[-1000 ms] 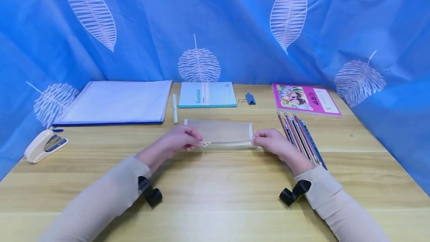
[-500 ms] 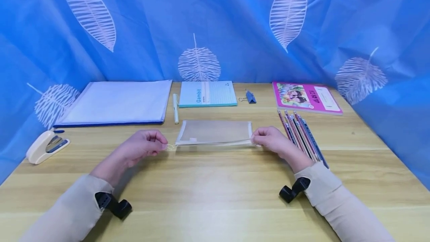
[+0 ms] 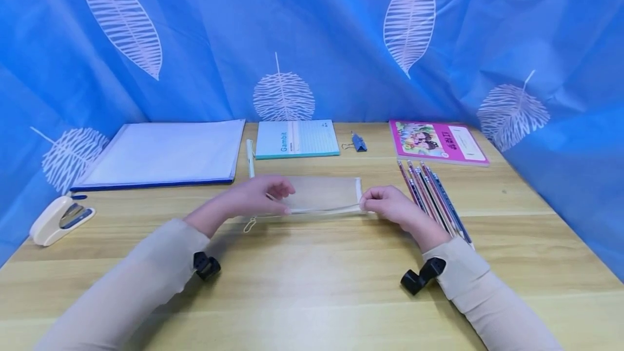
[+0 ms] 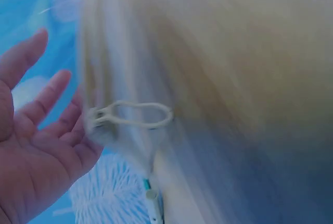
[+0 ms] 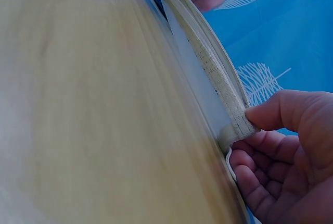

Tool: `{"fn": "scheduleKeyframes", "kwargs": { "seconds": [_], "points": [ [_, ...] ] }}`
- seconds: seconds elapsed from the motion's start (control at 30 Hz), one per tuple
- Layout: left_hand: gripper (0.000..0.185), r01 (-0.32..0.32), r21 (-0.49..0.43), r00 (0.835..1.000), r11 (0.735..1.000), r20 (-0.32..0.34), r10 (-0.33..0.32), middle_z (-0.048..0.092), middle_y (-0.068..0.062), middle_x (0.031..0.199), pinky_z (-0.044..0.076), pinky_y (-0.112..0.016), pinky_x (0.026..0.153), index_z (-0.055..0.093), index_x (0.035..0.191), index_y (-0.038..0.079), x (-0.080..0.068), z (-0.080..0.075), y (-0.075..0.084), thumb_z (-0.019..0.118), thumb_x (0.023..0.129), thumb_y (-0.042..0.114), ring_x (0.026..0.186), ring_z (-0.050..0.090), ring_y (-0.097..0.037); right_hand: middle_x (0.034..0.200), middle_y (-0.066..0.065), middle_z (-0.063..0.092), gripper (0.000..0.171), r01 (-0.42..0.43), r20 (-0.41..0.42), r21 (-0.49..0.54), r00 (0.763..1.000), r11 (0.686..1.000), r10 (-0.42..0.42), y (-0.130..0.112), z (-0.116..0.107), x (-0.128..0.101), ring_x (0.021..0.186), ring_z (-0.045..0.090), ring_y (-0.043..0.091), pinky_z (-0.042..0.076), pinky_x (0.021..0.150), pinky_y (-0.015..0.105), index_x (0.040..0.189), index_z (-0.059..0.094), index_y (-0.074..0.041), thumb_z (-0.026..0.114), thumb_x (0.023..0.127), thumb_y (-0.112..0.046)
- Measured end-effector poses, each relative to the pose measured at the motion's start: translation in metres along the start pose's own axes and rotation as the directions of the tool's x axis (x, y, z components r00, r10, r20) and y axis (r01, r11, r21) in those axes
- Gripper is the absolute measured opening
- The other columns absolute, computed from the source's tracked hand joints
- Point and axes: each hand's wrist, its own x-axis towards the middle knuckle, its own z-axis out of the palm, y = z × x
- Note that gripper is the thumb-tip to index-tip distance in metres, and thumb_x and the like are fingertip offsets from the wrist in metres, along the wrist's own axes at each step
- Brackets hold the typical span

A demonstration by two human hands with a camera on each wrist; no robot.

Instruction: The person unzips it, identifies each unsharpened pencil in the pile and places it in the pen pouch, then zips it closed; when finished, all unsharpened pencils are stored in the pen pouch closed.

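Note:
A translucent zip pouch with pale edging lies in the middle of the table, its zipper edge raised towards me. My right hand pinches the right end of that edge between thumb and fingers, as the right wrist view confirms at the pouch corner. Over the pouch's left end is my left hand, which hides that corner. Its fingers are spread and relaxed in the left wrist view, close beside the zipper edge. A cord loop on the zipper pull hangs free at the left end.
Several pencils lie right of my right hand. Along the back are a white folder, a pale pen, a notebook, a blue binder clip and a pink booklet. A stapler stands far left.
My left hand pulled the zipper loop leftward to the pouch's end, then let go and moved back right over the pouch. The zipper edge parted. The right hand kept its grip.

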Motion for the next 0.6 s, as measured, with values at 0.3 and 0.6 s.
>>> {"fn": "scheduleKeyframes", "kwargs": {
  "seconds": [0.3, 0.6],
  "points": [
    [0.035, -0.053, 0.195, 0.987, 0.979, 0.158, 0.023, 0.056, -0.006, 0.110, 0.044, -0.040, 0.091, 0.062, 0.113, 0.013, 0.016, 0.005, -0.007, 0.071, 0.081, 0.026, 0.102, 0.053, -0.020, 0.079, 0.002, 0.051, 0.013, 0.004, 0.008, -0.003, 1.000, 1.000, -0.004, -0.001, 0.003, -0.001, 0.069, 0.041, 0.017, 0.036, 0.059, 0.027, 0.091, 0.064, -0.002, 0.059, 0.085, -0.013],
    [0.022, -0.018, 0.013, 0.995, 1.000, 0.097, 0.017, 0.062, -0.001, 0.113, 0.042, -0.037, 0.092, 0.065, 0.112, 0.015, 0.028, 0.004, -0.021, 0.058, 0.091, 0.016, 0.104, 0.053, -0.017, 0.091, 0.004, 0.055, 0.017, 0.011, 0.031, -0.006, 0.999, 1.000, -0.011, 0.000, -0.005, -0.003, 0.079, 0.043, 0.020, 0.037, 0.067, 0.029, 0.094, 0.064, -0.003, 0.061, 0.086, -0.017]
  ]
}}
